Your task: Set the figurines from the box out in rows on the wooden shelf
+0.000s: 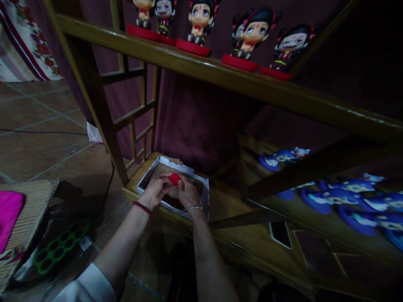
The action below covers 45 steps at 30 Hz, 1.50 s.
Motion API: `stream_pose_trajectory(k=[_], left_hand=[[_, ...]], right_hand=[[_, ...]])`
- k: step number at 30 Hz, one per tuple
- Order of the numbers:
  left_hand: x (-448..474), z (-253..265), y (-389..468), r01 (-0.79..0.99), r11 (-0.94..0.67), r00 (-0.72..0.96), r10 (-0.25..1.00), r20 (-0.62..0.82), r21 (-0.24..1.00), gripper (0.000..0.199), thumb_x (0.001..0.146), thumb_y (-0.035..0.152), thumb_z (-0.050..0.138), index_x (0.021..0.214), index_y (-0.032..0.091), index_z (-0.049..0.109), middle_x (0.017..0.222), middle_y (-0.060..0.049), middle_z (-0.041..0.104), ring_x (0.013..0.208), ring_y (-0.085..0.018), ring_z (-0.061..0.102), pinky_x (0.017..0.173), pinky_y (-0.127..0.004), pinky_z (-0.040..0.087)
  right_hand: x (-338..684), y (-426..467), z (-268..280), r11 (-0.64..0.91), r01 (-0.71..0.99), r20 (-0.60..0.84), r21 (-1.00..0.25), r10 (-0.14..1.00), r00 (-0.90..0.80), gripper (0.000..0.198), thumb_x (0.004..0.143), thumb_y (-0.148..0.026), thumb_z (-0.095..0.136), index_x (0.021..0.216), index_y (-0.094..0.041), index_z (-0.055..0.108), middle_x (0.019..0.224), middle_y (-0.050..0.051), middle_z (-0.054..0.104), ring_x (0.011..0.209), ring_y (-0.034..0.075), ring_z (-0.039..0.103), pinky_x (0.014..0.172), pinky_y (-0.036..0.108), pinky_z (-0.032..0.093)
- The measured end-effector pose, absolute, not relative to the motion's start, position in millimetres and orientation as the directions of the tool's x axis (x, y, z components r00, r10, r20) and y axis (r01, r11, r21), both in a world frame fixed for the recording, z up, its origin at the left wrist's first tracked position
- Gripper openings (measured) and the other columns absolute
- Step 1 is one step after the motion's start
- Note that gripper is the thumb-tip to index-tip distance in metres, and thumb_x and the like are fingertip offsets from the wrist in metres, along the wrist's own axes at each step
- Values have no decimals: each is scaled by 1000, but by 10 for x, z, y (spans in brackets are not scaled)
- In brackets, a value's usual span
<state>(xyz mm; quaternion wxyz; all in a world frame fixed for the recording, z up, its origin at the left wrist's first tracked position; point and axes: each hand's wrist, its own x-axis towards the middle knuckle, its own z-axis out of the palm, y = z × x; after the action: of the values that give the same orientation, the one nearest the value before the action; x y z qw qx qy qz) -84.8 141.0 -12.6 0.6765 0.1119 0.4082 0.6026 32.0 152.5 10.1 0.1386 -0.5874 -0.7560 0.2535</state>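
Note:
A small red round piece [175, 179] sits between the fingertips of both hands; its exact kind does not show. My left hand [156, 188], with a dark red bead bracelet at the wrist, pinches it from the left. From the right, my right hand [188, 192], with a thin bracelet, grips its other side. Both hands are above an open shallow cardboard box [205, 195] with white sides, which stands on the low wooden shelf [134, 181]. Forearms and hands cover part of the box, so its inside is only partly visible.
Overhead, a wooden shelf [151, 47] carries several doll figurines [255, 31] on red bases. Blue figurines [340, 197] stand on a panel at right, near a phone-like dark object [280, 234]. At left are a woven-top stool [34, 209] and a green holed rack [61, 247].

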Motion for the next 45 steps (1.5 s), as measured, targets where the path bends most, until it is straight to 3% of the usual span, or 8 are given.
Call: stream_pose_trajectory(k=[15, 23, 29, 37, 42, 45], left_hand=[[-922, -98, 1353, -672, 256, -37, 925, -377, 695, 16, 71, -1, 47, 78, 10, 56, 72, -7, 62, 67, -14, 61, 71, -35, 53], [-916, -77, 1361, -665, 266, -9, 931, -364, 698, 15, 70, 2, 49, 81, 11, 52, 75, -6, 62, 66, -12, 61, 69, -33, 54], [-930, -54, 1361, -698, 252, -30, 925, -380, 670, 14, 70, 4, 48, 80, 11, 54, 65, -3, 60, 60, -12, 59, 65, -32, 54], [-1010, -75, 1396, -743, 254, -66, 893, -445, 620, 14, 73, 7, 45, 83, 12, 54, 74, -7, 63, 66, -14, 62, 63, -28, 53], [-1037, -80, 1412, -755, 240, -109, 872, -477, 611, 11, 76, 9, 43, 80, 11, 52, 70, -7, 62, 64, -14, 62, 62, -27, 52], [-1026, -68, 1416, -762, 242, -126, 855, -503, 601, 11, 76, 8, 42, 78, 11, 52, 69, -7, 62, 63, -13, 61, 61, -26, 52]], right_hand=[[289, 1610, 12, 130, 755, -10, -642, 984, -178, 30, 83, -19, 35, 104, -18, 55, 97, 5, 63, 93, 15, 56, 81, 25, 41], [262, 1604, 21, 90, 777, -49, -623, 987, -153, 29, 84, -23, 34, 105, -20, 53, 99, 5, 63, 93, 16, 57, 81, 26, 41], [202, 1549, 94, 95, 792, -78, -604, 981, -177, 32, 85, -24, 33, 112, -21, 50, 104, 6, 62, 93, 16, 57, 80, 27, 41], [327, 1646, -39, 104, 818, -86, -566, 979, -184, 31, 83, -24, 39, 112, -23, 50, 99, 4, 64, 91, 16, 57, 80, 26, 41], [407, 1695, -182, 193, 849, -56, -492, 966, -252, 31, 78, -17, 45, 107, -22, 56, 116, 5, 54, 107, 16, 49, 91, 28, 36], [389, 1702, -272, 231, 860, -108, -454, 945, -310, 35, 75, -11, 48, 106, -24, 58, 127, 4, 45, 115, 16, 42, 96, 29, 32]])
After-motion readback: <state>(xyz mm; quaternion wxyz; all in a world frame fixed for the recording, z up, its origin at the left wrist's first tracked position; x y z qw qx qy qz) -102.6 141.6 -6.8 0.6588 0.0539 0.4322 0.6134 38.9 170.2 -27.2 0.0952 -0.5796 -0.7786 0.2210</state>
